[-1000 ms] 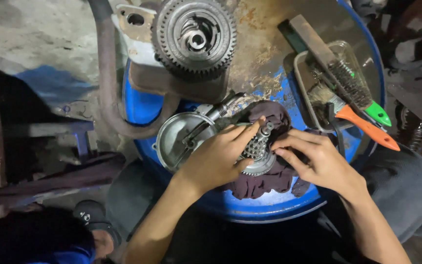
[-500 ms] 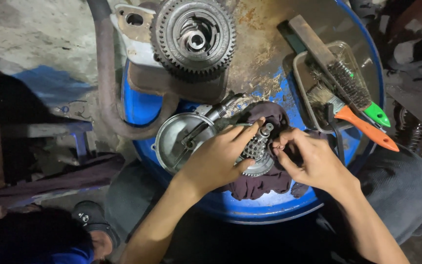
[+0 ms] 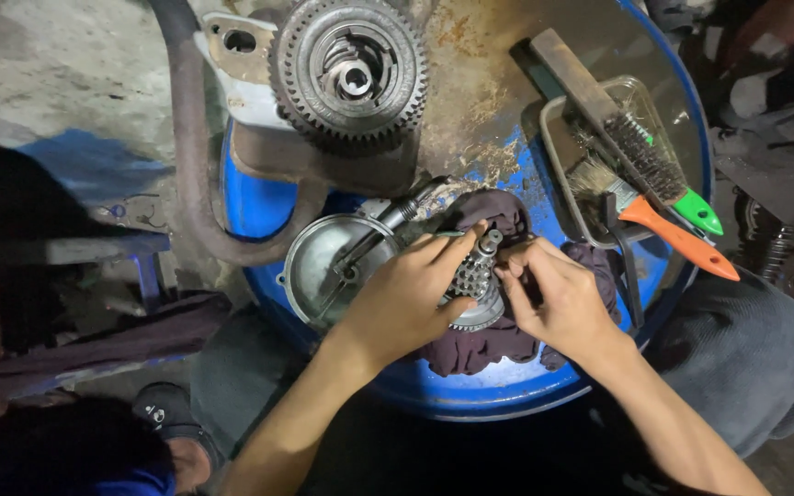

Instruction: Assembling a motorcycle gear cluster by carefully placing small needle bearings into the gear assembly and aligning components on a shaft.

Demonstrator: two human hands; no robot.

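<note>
Workpiece: a small grey steel toothed gear cluster on a short shaft [image 3: 476, 276] stood upright on a crumpled dark maroon cloth [image 3: 480, 344], near the front edge of the round blue drum top [image 3: 470, 390]; both hands closed in on it.
Left hand: the left hand [image 3: 402, 303] cupped the cluster from its own side; fingers curled and pressed against the teeth, steadying it.
Right hand: the right hand [image 3: 558, 298] reached in from the other side; thumb and forefinger appeared pinched together just beside the shaft; whether they held a small part could not be told.
Handling: the cluster looked dense, stiff and heavy for its bulk; probably oily, so slippery; the teeth gave purchase, and the shaft end offered a second hold; the cloth beneath should stop it rolling.
Nearby: a shallow silver metal cover [image 3: 323, 266] lay just beside the left hand; a large dark gear [image 3: 349, 73] sat further back; an orange-handled paintbrush [image 3: 677, 234] and a green-handled wire brush [image 3: 654, 179] rested across a clear plastic tray [image 3: 558, 152].
</note>
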